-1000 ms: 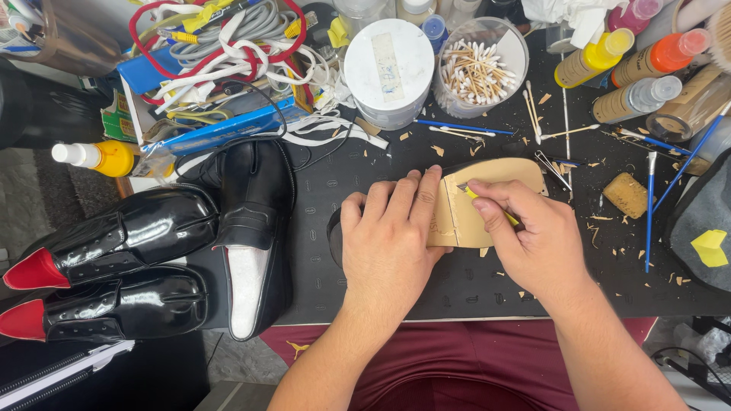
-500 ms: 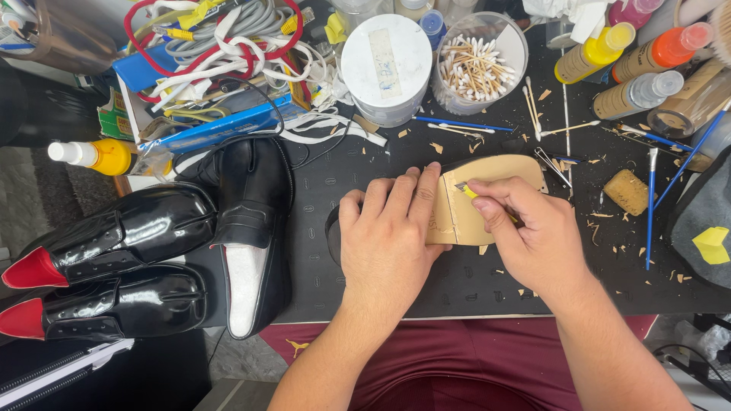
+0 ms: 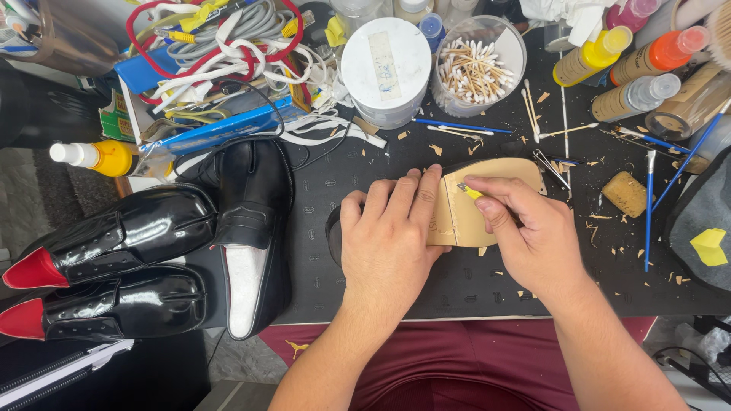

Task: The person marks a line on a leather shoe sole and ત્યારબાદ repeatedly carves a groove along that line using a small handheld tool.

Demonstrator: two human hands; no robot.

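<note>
A shoe lies sole-up on the black mat point(image 3: 320, 221), its tan leather sole point(image 3: 502, 179) facing me. My left hand point(image 3: 388, 236) presses flat on the heel end and holds it down. My right hand point(image 3: 525, 228) grips a small knife with a yellow handle point(image 3: 470, 192), its blade on the sole close to my left fingertips. Tan shavings lie scattered around the shoe.
A black loafer point(image 3: 251, 228) and two glossy black shoes with red toes point(image 3: 106, 243) lie at left. Behind are a white tub point(image 3: 386, 68), a jar of cotton swabs point(image 3: 476, 65), glue bottles point(image 3: 632, 57), thin brushes point(image 3: 647, 205), a tan sponge block point(image 3: 626, 192) and tangled cables point(image 3: 221, 46).
My right hand has shifted the knife slightly along the sole. My left hand stays pressed in place.
</note>
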